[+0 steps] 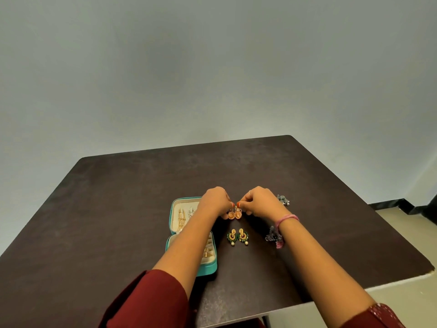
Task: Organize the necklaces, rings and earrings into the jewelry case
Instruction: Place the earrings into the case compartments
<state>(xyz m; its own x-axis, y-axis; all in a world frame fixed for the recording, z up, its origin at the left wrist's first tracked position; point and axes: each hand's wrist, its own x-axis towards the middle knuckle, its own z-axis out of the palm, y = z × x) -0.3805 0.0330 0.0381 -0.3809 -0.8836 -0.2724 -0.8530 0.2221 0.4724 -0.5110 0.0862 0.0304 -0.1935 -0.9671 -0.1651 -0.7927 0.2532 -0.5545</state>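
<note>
- Head view: your left hand (216,201) and right hand (259,202) meet over the dark brown table (118,197), fingers curled, each pinching the top of 1 round gold earring.
- The 2 gold earrings (234,214) hang side by side between your fingertips, touching each other, just right of the case.
- The teal jewelry case (208,268) lies open on the table to the left, under your left forearm; its far half (173,209) shows a cream lining with gold and silver pieces on it, and the near half holds small gold pieces in cream slots, too small to tell apart.
- A pair of green-and-gold earrings (237,236) with pale bead drops lies flat on the table, near you from the held pair.
- A dark purple beaded piece (272,235) lies beside your right wrist, partly hidden by it.
- A silver-grey cluster piece (283,200) lies just beyond your right hand.
- You wear a pink thread band (287,218) on the right wrist and maroon sleeves (151,299).
</note>
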